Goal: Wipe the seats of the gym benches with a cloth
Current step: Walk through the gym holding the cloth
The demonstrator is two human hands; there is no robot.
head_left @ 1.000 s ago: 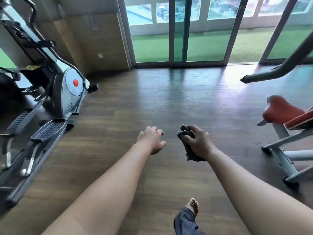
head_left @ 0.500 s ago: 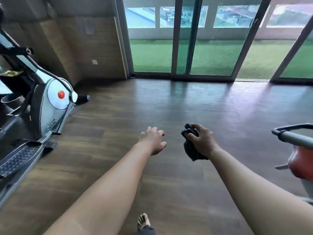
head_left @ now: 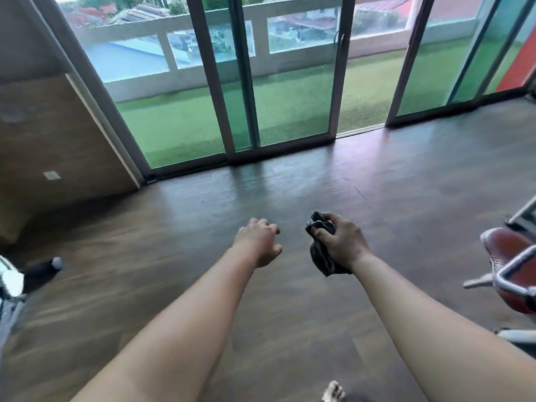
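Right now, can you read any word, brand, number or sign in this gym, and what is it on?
No text can be read here.
Machine at the left edge: blurred, nothing legible.
Red seat: no marking shows.
Cloth in the right hand: plain dark, no print.
Wall plate: blank.

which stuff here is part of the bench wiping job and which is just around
For the job: dark cloth, gripped by the right hand; red bench seat at right.
Just around: left hand, holding nothing; exercise machine at left; sliding glass doors.
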